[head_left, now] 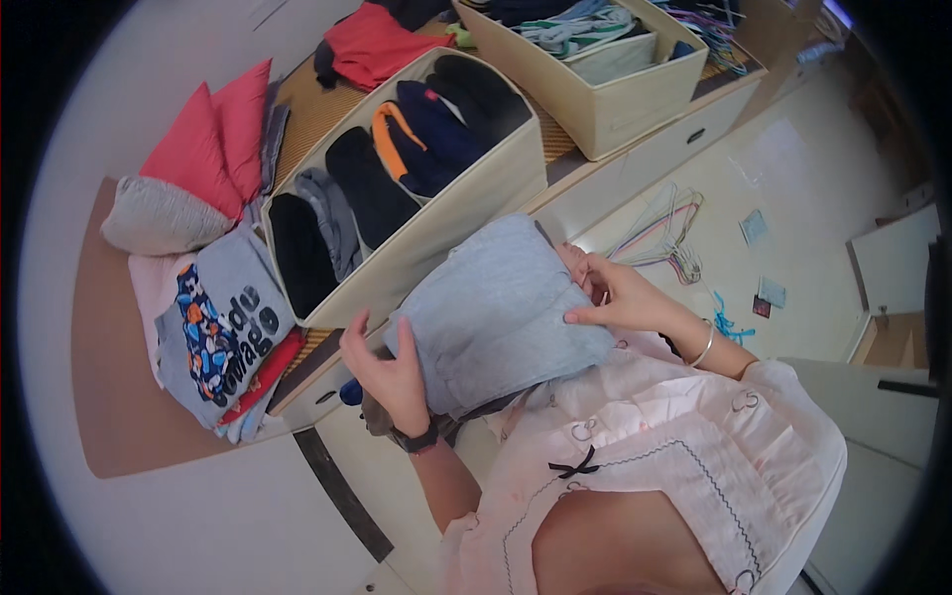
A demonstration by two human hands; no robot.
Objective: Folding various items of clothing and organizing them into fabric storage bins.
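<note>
You have a grey cloth, folded into a thick pad with soft creases, lying between your two hands, just in front of your pale pink top. Darker cloth shows under its lower edge. Your left hand is at the left edge of the pad, its thumb and fingers spread well apart, the thumb nearest to the cloth. Your right hand is at the opposite edge; its thumb lies on top of the cloth and its fingers bend at the rim, but you cannot tell whether they clamp it. You wear a dark watch on your left wrist and a bracelet on your right.

Ahead of the pad, a cream box stands on the bed, holding a row of folded clothes, mostly black and navy, one grey and one with orange. A second cream box with clothes in it stands farther along. To your left, folded clothes are stacked beside the first box, near red cushions. To your right, wire hangers and a blue ribbon lie on the floor.
</note>
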